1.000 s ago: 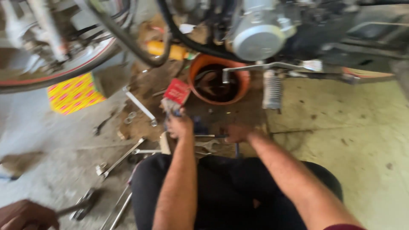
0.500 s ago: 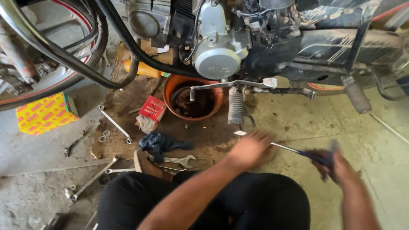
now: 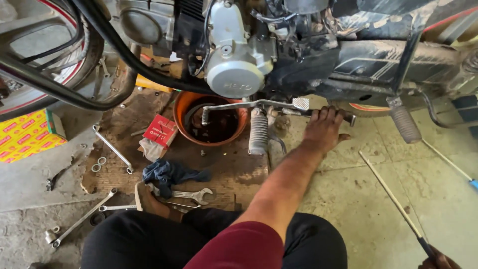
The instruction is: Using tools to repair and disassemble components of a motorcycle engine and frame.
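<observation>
Brake lever [image 3: 279,105], thin steel rod under engine [image 3: 234,60], above orange oil pan [image 3: 181,107]: rigid, likely greasy; best gripped at outer end. Left hand [image 3: 323,130] clasps that end. Right hand [image 3: 438,261] clutches long rod [image 3: 393,199], well right of engine.

Engine [image 3: 234,65]: above the oil pan [image 3: 211,119].
Footpeg [image 3: 258,132]: right of the pan, left of the left hand [image 3: 323,130].
Small box [image 3: 160,130]: left of the pan.
Rag [image 3: 167,172]: before the box; spanner [image 3: 186,194] beside it.
Rod [image 3: 393,199]: far right on the floor [image 3: 368,199].
</observation>
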